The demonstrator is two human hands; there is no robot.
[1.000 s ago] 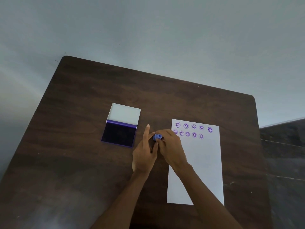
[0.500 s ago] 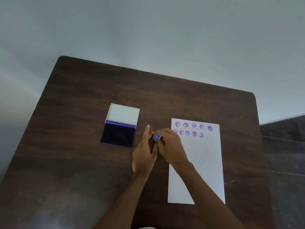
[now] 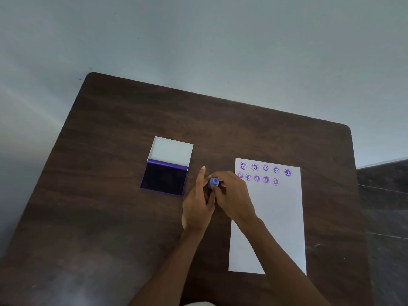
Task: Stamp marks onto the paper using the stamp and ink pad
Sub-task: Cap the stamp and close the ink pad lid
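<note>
Here, centre of frame:
Stamp [image 3: 213,181]: small, blue-topped, held between both hands, between ink pad and paper.
Right hand [image 3: 231,196]: grip closed on the stamp.
Left hand [image 3: 198,204]: grip closed around the stamp, forefinger pointing up-frame.
Ink pad [image 3: 164,178]: open, left of centre on the table [image 3: 110,195].
Paper [image 3: 278,217]: right of centre, two rows of purple marks [image 3: 265,168] along its top.

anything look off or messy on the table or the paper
Nothing spilled or damaged. The marks on the paper are uneven: the second row sits crooked and tighter than the first. The ink pad lies open, and both hands hold the stamp.
</note>
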